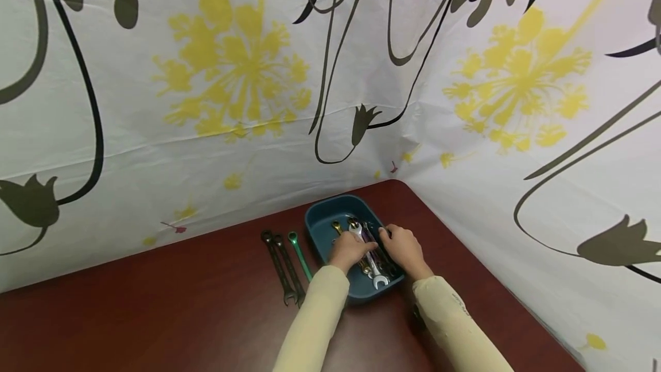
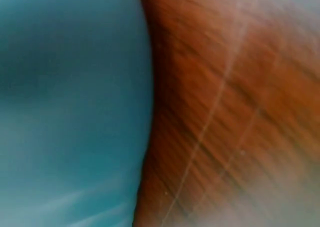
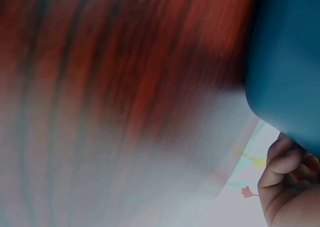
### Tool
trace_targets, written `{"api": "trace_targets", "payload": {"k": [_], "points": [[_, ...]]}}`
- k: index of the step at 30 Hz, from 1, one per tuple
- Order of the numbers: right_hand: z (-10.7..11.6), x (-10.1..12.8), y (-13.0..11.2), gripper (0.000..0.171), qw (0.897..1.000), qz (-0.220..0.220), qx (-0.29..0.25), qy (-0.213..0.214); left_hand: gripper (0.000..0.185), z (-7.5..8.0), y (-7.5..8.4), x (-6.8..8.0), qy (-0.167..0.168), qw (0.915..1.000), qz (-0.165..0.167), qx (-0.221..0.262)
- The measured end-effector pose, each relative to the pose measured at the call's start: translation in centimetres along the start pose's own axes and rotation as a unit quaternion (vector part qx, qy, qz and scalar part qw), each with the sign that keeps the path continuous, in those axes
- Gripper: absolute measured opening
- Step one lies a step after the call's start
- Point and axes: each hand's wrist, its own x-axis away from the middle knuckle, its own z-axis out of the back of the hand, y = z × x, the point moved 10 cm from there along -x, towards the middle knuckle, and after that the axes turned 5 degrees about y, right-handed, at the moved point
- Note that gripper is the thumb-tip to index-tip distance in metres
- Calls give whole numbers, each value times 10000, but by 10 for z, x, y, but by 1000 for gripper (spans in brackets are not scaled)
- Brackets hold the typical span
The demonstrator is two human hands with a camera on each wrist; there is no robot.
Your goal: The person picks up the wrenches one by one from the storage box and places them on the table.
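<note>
- Teal tray near far right corner of surface; several wrenches inside, silver, gold and dark, lying roughly parallel.
- Left hand over tray, fingers curled down among wrenches; which one gripped, if any, cannot be told.
- Right hand at right side of tray, fingers curled onto dark wrenches there; exact hold also unclear.
- Three wrenches laid out on surface just left of tray, side by side: two dark, one green nearest tray.
- Progress, as judged: three out in a row, more remaining in tray; sorting seemingly under halfway.
- Surface: dark red-brown wood grain, set into a corner.
- Room: white sheeting with yellow flower prints and dark stems hung on both sides.
- Wrist views blurred; tray wall and wood only, plus curled fingers of right hand by tray edge.
- Sleeves pale cream.
</note>
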Motion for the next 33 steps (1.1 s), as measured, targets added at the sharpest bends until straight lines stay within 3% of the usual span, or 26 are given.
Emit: {"api": "trace_targets", "payload": {"k": [4, 12, 20, 26, 33], "points": [[-1, 0, 0, 43, 10000, -43, 41, 10, 52, 0, -2, 2, 2, 9986, 3, -536], [-4, 0, -1, 42, 10000, -33, -39, -37, 53, 0, -5, 2, 67, 9954, 52, -957], [-2, -2, 0, 41, 10000, -50, -49, 41, 43, -2, -5, -1, 6, 9876, -59, -1571], [-2, -2, -1, 41, 10000, -43, -44, 74, 35, 0, -6, -1, 63, 9863, 20, -1645], [-1, -1, 0, 41, 9999, -92, -52, 112, 41, 3, -4, 2, 174, 9868, -76, -1606]]}}
